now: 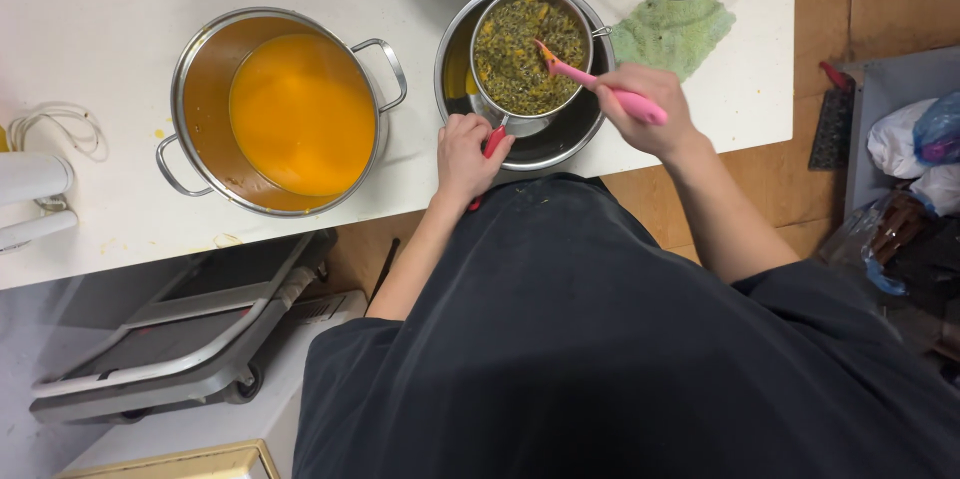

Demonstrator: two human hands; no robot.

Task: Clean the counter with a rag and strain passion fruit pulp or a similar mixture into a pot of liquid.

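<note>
2 hands work: left hand [462,156] grips the pulp-filled sieve [530,49], right hand [650,109] clasps a pink spatula [590,79].

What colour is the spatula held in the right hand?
Pink: the spatula in the right hand, clearest in the head view.

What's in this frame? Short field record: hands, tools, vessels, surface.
left hand: grips the red sieve handle
right hand: holds a pink spatula, tip in the pulp
sieve: metal mesh, holding dark seedy pulp, resting over a steel bowl
pot: two-handled steel stockpot of orange liquid, left of the bowl
cloth: green, right of the bowl
surface: white counter
</note>
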